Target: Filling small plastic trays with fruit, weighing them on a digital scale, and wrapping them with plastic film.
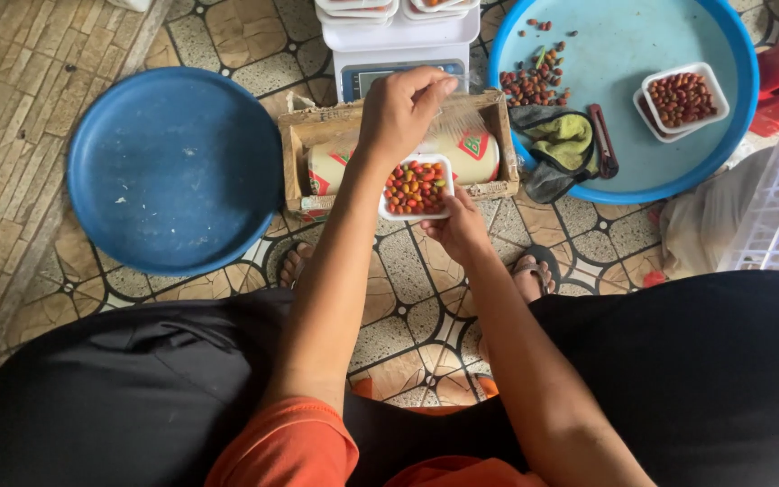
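My right hand (458, 227) holds a small white tray (416, 215) filled with red, orange and green fruits over a wooden box (297, 153). My left hand (400, 110) is above that tray, pinching a sheet of clear cling film (458, 115) that stretches from a large film roll (472, 155) lying in the box. The film hangs over the far side of the tray.
A digital scale (380, 63) with stacked white trays stands behind the box. An empty dark blue round tray (173, 167) lies left. A lighter blue round tray (624, 153) at right holds loose fruits, a filled white tray (682, 97), cloths. My sandalled feet rest on patterned tiles.
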